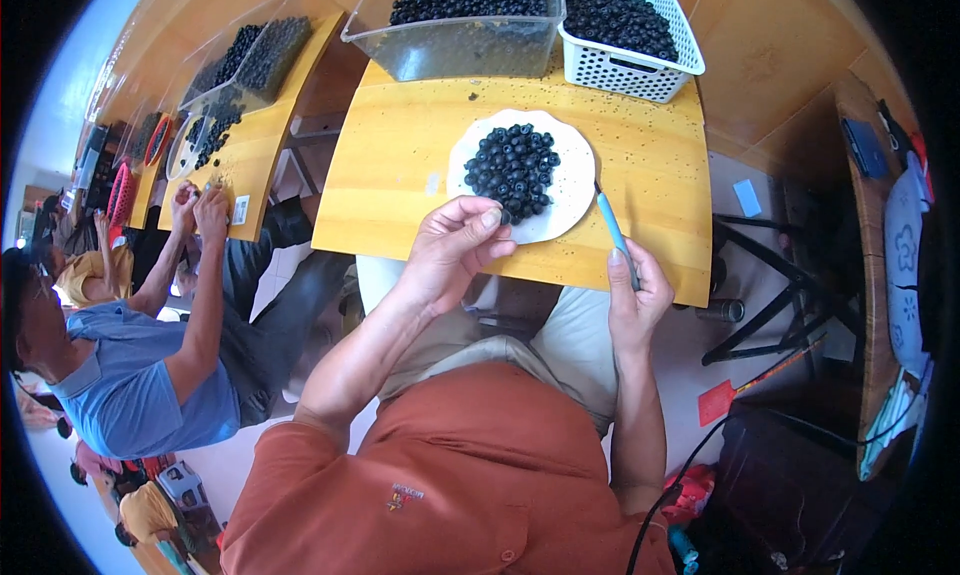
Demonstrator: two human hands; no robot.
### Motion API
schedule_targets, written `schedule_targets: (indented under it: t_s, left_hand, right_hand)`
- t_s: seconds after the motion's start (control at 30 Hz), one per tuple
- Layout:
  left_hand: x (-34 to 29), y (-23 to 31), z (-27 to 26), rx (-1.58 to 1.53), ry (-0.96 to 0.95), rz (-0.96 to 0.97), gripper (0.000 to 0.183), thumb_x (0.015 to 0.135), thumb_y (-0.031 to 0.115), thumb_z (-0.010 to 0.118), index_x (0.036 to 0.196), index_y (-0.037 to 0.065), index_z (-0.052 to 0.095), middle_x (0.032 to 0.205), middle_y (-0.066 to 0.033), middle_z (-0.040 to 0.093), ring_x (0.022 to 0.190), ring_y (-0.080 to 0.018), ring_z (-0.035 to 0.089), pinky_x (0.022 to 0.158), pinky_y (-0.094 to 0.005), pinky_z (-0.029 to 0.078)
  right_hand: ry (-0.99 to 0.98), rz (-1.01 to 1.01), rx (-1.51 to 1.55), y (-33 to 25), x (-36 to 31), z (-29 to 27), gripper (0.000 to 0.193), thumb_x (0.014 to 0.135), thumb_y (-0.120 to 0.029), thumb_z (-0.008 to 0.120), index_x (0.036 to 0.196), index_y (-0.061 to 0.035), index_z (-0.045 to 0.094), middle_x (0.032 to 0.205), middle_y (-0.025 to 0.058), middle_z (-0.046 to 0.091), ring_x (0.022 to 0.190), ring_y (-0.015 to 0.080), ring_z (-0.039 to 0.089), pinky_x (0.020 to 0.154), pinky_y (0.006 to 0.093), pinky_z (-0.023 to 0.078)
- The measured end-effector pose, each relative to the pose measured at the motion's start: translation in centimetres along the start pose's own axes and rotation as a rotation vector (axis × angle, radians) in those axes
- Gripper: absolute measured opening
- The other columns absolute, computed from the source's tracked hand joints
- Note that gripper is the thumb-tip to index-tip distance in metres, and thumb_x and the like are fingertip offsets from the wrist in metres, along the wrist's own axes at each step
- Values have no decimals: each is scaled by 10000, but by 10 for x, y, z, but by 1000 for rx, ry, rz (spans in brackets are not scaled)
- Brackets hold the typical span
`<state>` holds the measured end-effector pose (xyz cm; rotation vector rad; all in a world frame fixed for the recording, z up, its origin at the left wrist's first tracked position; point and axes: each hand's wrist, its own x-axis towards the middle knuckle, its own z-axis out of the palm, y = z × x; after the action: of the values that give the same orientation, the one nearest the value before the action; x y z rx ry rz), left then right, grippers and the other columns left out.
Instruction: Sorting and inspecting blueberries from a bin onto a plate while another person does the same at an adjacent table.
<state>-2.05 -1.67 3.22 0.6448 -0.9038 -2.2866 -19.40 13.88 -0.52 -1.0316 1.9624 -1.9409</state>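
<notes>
A white plate (pixel 578 180) with a wavy rim holds a pile of small blue-black balls (pixel 515 165), like beads or blueberries; I cannot tell which. Over its near edge, my left hand (pixel 462 245) pinches one dark ball (pixel 505 217) between thumb and forefinger. My right hand (pixel 640 293), just past the table's near edge, is closed around a slim blue-handled tool (pixel 612 222). Its thin dark tip points away from me, beside the plate's right rim; the exact shape of the tip is too small to make out.
On the yellow wooden table (pixel 390 165), a clear bin (pixel 430 55) and a white perforated basket (pixel 625 75) of dark balls stand at the back. Dark crumbs dot the tabletop. At left, a person in blue (pixel 150 365) works at another table (pixel 255 165). Black folding legs (pixel 770 305) stand right.
</notes>
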Motion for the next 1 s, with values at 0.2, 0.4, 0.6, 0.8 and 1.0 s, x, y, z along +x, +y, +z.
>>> schedule_targets:
  t_s: [0.2,0.4,0.6,0.8,1.0]
  left_hand:
    - [38,22,28,475,8,122,128,901,112,672,988,19,654,910,-56,666,801,-136,655,757,-291,575]
    - [150,66,94,1208,-79,635,180,874,149,699,957,-11,692,814,-35,679,716,-76,612,644,-239,508]
    - [207,66,123,1347,-27,783,259,875,218,692,1049,27,702,897,-81,721,786,-141,672,747,-295,535]
    - [151,41,68,1509,-280,619,184,815,147,708,957,31,715,890,-157,705,795,-296,682,737,-383,529]
    - [93,35,28,1734,-509,585,197,765,117,730,952,54,723,956,-121,699,926,-311,640,837,-400,512]
  right_hand:
    - [-3,99,10,4,0,-10,315,925,-202,671,1079,71,642,812,5,622,706,37,507,615,189,414]
    - [35,89,71,5,2,-12,292,928,-154,656,1086,91,635,914,35,646,835,76,568,761,218,461]
    - [40,158,94,6,1,-12,319,922,-196,673,1074,83,638,862,52,651,788,70,551,696,219,454]
    - [64,75,58,13,1,-16,312,920,-208,675,1067,66,648,810,18,632,733,54,531,641,207,436]
    - [34,115,65,11,1,-15,321,917,-217,682,1062,68,648,768,-3,604,687,47,499,606,199,413]
